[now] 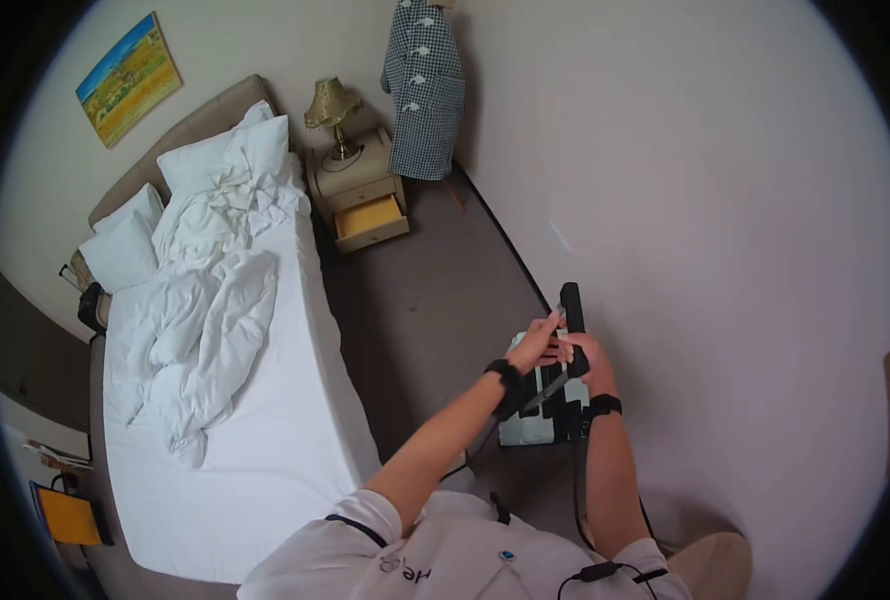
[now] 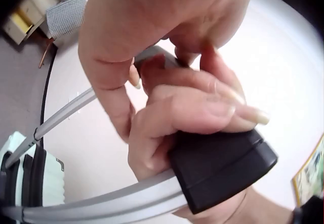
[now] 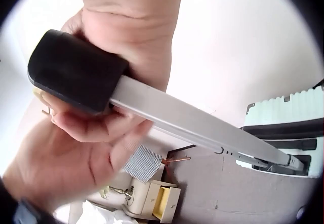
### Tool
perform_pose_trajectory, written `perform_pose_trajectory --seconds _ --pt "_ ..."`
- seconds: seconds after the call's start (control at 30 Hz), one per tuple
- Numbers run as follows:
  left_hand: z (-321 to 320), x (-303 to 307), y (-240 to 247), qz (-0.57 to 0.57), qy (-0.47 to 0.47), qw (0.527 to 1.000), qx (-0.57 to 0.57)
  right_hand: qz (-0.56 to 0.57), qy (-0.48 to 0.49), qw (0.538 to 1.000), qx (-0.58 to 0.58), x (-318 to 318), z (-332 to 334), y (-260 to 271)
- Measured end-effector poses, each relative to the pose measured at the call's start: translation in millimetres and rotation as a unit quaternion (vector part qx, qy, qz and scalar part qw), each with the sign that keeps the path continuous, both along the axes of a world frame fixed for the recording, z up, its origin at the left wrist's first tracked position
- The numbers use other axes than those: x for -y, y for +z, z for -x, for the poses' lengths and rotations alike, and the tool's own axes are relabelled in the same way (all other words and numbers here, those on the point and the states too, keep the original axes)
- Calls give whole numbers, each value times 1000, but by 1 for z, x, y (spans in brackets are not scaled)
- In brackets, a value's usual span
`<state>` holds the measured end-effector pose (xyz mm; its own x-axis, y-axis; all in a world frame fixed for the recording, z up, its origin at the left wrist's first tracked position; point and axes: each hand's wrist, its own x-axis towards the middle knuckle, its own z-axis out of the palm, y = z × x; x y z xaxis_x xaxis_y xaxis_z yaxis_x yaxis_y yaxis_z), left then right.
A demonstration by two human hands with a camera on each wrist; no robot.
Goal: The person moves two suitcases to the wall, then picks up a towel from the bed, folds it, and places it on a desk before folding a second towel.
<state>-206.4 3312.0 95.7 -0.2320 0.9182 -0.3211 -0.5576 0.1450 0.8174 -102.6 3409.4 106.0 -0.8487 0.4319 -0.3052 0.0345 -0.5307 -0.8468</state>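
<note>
A suitcase handle (image 1: 572, 330) with a black grip and two silver rods rises from a pale mint suitcase (image 1: 527, 428). My right hand (image 1: 592, 358) holds the grip, fingers curled over it in the left wrist view. The grip's black end (image 3: 76, 72) sticks out beside the palm in the right wrist view. Close against the other side of the grip is my left hand (image 1: 535, 343), its fingers overlapping the right hand's. Part of the left palm shows in the right wrist view; its fingertips are partly hidden, so I cannot tell whether they grip the handle.
The suitcase stands beside the pale wall (image 1: 725, 230). A bed (image 1: 305, 440) with rumpled white bedding lies to the left. Farther back are a nightstand (image 1: 353, 180) with an open yellow-lined drawer, a lamp (image 1: 333, 105) and a hanging checked coat (image 1: 425, 120).
</note>
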Motion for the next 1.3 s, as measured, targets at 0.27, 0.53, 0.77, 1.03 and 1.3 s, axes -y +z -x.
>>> perform_pose_trajectory --seconds 0.27,0.53,0.77,1.03,1.3 --pt "106 23 2 47 -115 990 -70 87 -184 975 -90 -40 164 -18" --pt "207 -9 12 47 19 995 -85 123 -283 937 -166 -69 293 -21" --pt "320 -77 11 57 -3 989 137 160 -324 916 -173 -89 373 -19" --pt "367 -131 -7 151 -3 946 287 -223 -322 919 -50 -133 356 -6" --pt "447 -156 -11 59 66 902 423 281 -428 854 -99 -197 453 -14"
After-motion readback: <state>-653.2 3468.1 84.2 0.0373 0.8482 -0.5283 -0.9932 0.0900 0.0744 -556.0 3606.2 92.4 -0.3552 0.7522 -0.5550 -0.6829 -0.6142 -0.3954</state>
